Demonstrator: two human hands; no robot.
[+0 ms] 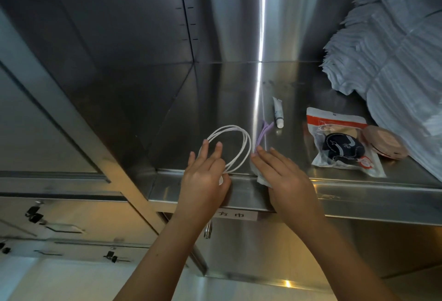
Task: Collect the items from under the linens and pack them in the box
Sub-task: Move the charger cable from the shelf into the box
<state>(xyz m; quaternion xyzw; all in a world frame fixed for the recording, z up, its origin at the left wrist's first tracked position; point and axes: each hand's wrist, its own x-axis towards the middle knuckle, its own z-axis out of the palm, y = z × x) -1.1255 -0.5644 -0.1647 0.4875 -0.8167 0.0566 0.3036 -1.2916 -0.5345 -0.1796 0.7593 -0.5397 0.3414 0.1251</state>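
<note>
1. Cable [240, 148], white and coiled in loose loops, lies near the front edge of the steel shelf [215, 99]. My left hand [205, 176] rests on its near side with fingers straight and spread, released, not curled round it.
2. A small white end shows under my left thumb at the shelf lip. I cannot tell whether the thumb pins it.
3. My right hand [279, 171] lies flat on a clear packet [261, 141] holding something lilac, just right of the coil. The fingers are straight, pressing rather than grasping. A pale corner of the packet sticks out below my palm over the lip.
4. Behind the packet lies a small white tube [278, 112], cap toward me.
5. Further right lies a pouch [342, 142] with a red-orange band and a dark item inside, with a round pink compact [385, 144] beside it.
6. Folded white linens [394, 49] are stacked at the far right, against the compact.
7. A label [235, 215] is stuck under the shelf front.
</note>
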